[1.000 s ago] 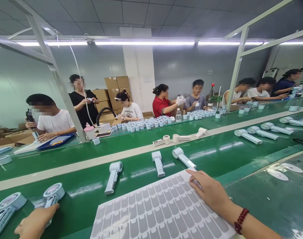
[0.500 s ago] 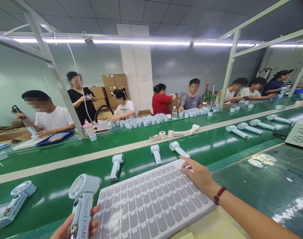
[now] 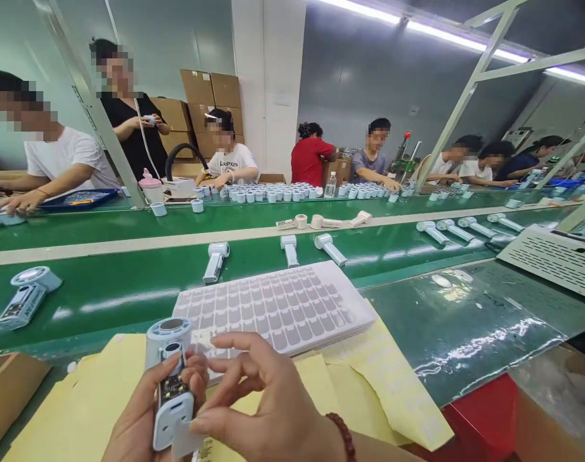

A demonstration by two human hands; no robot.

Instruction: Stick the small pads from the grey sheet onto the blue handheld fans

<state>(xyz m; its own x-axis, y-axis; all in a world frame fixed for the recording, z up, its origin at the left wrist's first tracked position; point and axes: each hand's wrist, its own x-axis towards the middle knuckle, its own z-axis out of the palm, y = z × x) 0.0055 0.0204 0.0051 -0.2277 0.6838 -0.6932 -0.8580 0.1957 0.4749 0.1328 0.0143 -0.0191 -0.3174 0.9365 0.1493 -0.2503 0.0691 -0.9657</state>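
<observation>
While the left hand (image 3: 138, 410) closes around a small fan (image 3: 173, 420), its fingers wrap the fan's side, and the fan stands upright above yellow backing paper (image 3: 104, 398). Its open back shows a circuit board (image 3: 172, 388). The right hand (image 3: 268, 398) is just beside it with the fingers spread, and its thumb comes near a small white piece (image 3: 184, 439) at the fan's lower end; I cannot tell if it pinches this piece. A bead bracelet (image 3: 343, 436) is on the right wrist. Behind the hands lies a stack of gray label sheets (image 3: 273, 308), and more fans (image 3: 215, 262) lie on the green belt (image 3: 104, 308). Farther away, a co-worker (image 3: 229, 163) sits behind rows of pale round parts (image 3: 273, 192).
</observation>
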